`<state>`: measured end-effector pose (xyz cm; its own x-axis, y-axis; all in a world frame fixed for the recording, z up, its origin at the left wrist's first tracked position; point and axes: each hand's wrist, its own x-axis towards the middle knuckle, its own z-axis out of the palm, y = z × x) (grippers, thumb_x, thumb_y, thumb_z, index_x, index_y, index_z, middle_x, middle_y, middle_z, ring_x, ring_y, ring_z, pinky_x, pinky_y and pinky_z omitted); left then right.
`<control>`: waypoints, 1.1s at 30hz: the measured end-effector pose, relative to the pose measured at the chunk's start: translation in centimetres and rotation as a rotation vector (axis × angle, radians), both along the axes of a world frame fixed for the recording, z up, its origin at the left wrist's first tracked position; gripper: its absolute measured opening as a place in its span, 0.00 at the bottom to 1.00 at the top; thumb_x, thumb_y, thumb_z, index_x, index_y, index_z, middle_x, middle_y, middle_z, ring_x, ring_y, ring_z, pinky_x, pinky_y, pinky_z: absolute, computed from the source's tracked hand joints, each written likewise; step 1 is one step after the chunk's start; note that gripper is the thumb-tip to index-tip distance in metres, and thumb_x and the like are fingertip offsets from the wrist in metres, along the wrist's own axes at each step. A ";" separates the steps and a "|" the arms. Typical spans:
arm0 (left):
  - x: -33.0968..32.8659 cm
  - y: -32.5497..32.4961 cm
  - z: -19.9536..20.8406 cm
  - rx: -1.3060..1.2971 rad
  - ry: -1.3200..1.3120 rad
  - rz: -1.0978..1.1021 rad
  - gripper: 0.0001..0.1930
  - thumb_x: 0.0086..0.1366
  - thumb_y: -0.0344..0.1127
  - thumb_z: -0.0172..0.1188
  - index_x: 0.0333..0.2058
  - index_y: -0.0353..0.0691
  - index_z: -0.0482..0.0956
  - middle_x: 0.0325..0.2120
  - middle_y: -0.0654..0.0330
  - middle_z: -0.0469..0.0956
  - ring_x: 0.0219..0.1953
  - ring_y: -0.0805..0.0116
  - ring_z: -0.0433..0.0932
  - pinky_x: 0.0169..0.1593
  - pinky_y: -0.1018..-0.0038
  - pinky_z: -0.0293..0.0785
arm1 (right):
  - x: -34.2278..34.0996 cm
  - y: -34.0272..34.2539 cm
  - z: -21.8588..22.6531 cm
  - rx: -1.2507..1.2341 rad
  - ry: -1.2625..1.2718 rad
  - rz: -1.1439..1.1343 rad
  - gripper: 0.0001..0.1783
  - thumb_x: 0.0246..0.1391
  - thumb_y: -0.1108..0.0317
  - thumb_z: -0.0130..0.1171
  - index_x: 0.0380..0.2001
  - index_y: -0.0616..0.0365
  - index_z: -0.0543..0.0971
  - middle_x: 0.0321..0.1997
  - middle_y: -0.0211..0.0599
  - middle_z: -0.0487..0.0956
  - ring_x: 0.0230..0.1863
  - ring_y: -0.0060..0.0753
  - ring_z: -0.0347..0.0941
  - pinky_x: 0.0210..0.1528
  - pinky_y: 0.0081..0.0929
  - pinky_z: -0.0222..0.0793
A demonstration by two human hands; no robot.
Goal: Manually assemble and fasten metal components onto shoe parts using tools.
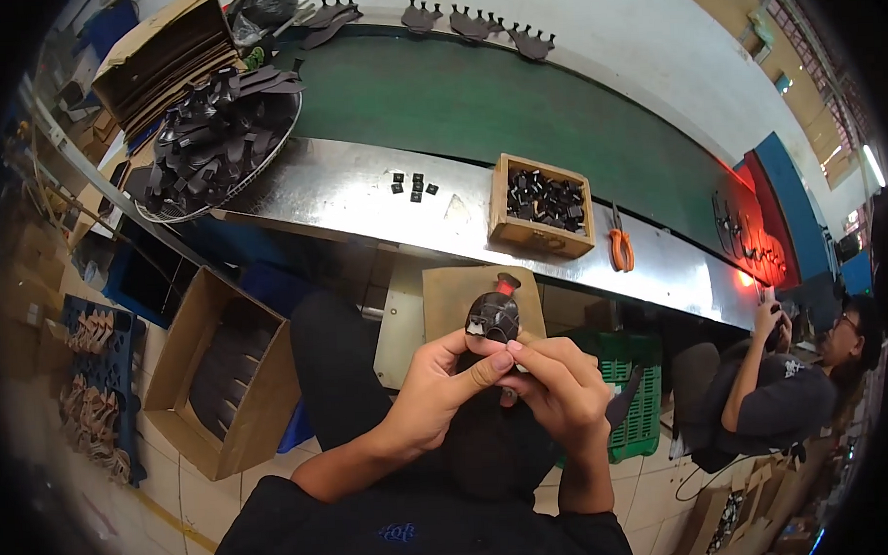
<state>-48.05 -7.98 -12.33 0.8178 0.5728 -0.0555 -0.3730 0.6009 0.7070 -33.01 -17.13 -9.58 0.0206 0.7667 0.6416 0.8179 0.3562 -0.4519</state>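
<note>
My left hand and my right hand meet in front of my body, both closed on a dark shoe part. The part has a rounded, shiny dark end with straps or loops on it. My thumbs and fingertips press together at its near side, so whatever small piece lies between them is hidden. Just beyond the part, a narrow dark and red piece sticks up; I cannot tell whether it is joined on. Below the hands is a tan board.
A metal ledge borders a green conveyor belt. On the ledge are small black squares, a wooden box of black pieces, orange-handled pliers and a wire basket of dark parts. A co-worker sits at right.
</note>
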 end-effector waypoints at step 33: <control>1.9 0.4 -4.8 1.502 0.465 0.408 0.28 0.54 0.20 0.64 0.55 0.44 0.76 0.60 0.52 0.69 0.54 0.50 0.75 0.56 0.61 0.74 | 1.6 -3.7 -4.7 -0.133 1.609 0.249 0.21 0.65 0.61 0.60 0.51 0.69 0.73 0.37 0.54 0.81 0.30 0.35 0.81 0.30 0.27 0.80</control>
